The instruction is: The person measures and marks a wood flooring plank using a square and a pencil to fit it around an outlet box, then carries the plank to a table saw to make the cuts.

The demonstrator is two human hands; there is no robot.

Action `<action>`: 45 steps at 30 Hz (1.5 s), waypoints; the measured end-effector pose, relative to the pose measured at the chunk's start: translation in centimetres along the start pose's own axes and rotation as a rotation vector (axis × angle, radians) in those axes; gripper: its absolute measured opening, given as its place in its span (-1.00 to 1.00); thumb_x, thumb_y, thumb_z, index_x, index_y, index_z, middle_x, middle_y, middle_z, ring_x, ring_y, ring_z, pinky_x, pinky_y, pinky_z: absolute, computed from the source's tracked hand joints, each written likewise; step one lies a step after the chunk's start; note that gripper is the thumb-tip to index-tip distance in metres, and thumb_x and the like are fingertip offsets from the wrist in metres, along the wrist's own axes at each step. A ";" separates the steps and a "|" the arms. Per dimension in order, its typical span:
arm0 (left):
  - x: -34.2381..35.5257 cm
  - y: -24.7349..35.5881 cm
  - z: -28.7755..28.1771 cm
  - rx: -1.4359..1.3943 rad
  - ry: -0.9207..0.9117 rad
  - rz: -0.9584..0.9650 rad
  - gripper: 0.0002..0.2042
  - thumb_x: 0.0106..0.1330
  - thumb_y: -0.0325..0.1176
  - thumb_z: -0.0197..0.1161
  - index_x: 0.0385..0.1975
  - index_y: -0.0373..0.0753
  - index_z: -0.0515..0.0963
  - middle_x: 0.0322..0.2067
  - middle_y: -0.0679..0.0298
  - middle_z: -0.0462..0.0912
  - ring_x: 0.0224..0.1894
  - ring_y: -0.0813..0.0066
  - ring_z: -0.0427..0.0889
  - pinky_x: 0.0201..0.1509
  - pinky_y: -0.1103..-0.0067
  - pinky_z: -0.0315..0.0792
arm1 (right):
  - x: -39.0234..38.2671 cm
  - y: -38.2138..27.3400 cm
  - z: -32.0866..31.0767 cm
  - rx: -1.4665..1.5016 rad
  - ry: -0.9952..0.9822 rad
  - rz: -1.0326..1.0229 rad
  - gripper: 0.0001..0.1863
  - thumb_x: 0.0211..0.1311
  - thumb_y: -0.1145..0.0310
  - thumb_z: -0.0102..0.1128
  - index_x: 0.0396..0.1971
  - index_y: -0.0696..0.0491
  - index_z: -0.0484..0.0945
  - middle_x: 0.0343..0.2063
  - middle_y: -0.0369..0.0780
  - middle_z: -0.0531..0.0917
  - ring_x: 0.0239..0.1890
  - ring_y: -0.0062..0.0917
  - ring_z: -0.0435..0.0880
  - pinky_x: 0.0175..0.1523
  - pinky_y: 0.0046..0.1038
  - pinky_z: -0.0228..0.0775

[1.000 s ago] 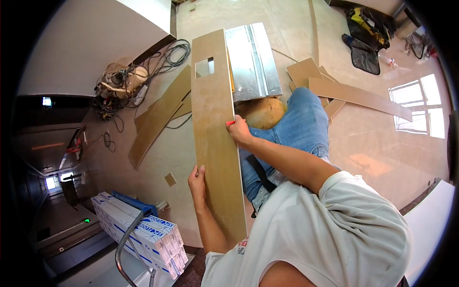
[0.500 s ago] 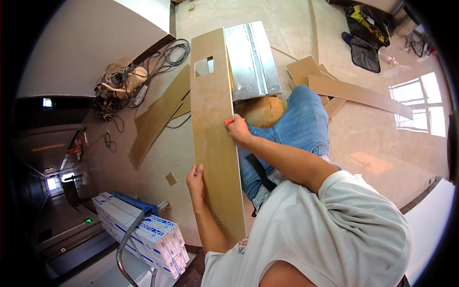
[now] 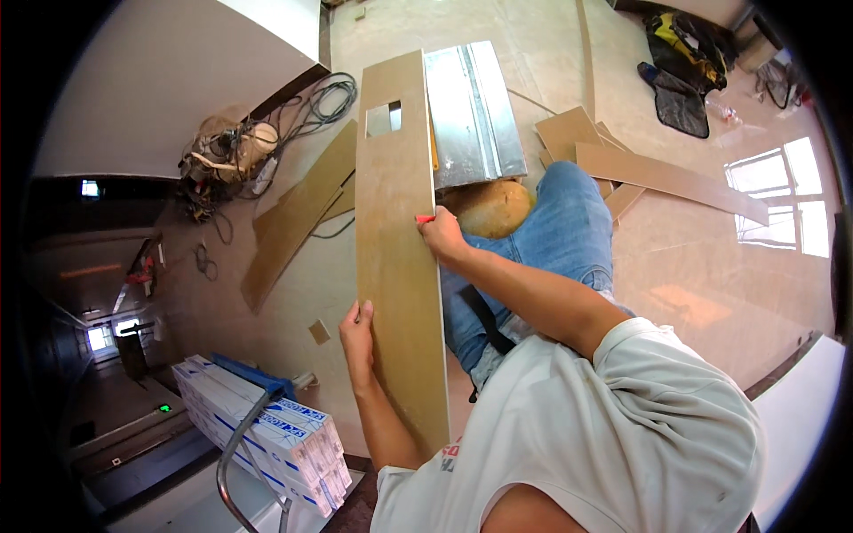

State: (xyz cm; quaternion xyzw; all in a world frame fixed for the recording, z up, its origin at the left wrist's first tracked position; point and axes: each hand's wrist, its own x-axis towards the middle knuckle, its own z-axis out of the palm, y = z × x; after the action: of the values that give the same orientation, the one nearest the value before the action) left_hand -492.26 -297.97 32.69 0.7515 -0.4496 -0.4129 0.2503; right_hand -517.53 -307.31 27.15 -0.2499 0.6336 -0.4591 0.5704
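The glossy beige floor (image 3: 684, 233) carries the work area. A long, flat, tan-brown board (image 3: 400, 231) with a rectangular cutout near its far end extends from the person's shirt at the near side to the left side of the metal box. Compared with one second earlier, the board is turned slightly: its near end sits farther left, while the metal box holds almost the same position. This suggests that the board is unclamped and that its alignment depends on the hands.

A stack of long white-and-blue cartons (image 3: 298, 444) stands at the near left. Loose tan-brown boards lie on the floor at the left (image 3: 293, 231) and right (image 3: 657, 175). The silver rectangular sheet-metal box (image 3: 462, 115) is at the far end of the work area, right of the board. A thin yellow strip (image 3: 434, 147) shows between the two.

The left hand (image 3: 357, 336) has shifted slightly left with the board. Its forearm reaches away from the body; the hand is closed on the board's left edge, thumb on top. The fingers underneath are hidden.

The right hand (image 3: 442, 234) is at the right edge, farther away than the left hand, with its forearm crossing above the thigh. Its fingers are pinched around a small red object (image 3: 425, 218) over the board. The object's type cannot be determined.
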 end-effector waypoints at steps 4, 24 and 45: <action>-0.3 0.6 0.7 -0.040 -0.069 -0.015 -0.43 0.47 -0.21 0.28 0.29 -0.56 0.39 0.18 0.02 0.60 0.13 0.38 0.58 0.24 0.53 0.41 | 1.0 1.4 -0.1 0.021 -0.010 -0.012 -0.73 0.24 0.46 0.14 -0.09 0.25 0.47 -0.20 0.05 0.67 -0.14 -0.28 0.69 -0.11 -0.23 0.51; 1.2 -2.2 1.5 -0.110 -0.075 -0.006 -0.58 0.52 -0.25 0.20 0.20 -0.47 0.52 -0.02 0.25 0.70 -0.06 0.55 0.58 0.07 0.59 0.46 | 1.9 2.5 0.4 0.019 0.009 -0.029 -0.76 0.26 0.45 0.19 -0.11 0.20 0.49 -0.24 0.01 0.67 -0.18 -0.26 0.69 -0.13 -0.23 0.52; 1.1 -2.0 2.1 -0.161 -0.113 -0.024 -0.60 0.54 -0.25 0.18 0.21 -0.42 0.52 -0.03 0.26 0.69 -0.07 0.55 0.59 0.05 0.58 0.46 | 2.5 3.0 -0.1 -0.001 0.017 -0.030 -0.73 0.23 0.45 0.20 -0.09 0.20 0.51 -0.24 -0.01 0.69 -0.18 -0.25 0.70 -0.10 -0.24 0.51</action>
State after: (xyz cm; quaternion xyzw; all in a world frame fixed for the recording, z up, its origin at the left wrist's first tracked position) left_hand -492.78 -297.96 29.66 0.7097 -0.4192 -0.4926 0.2792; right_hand -517.56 -308.00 23.34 -0.2558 0.6349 -0.4693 0.5579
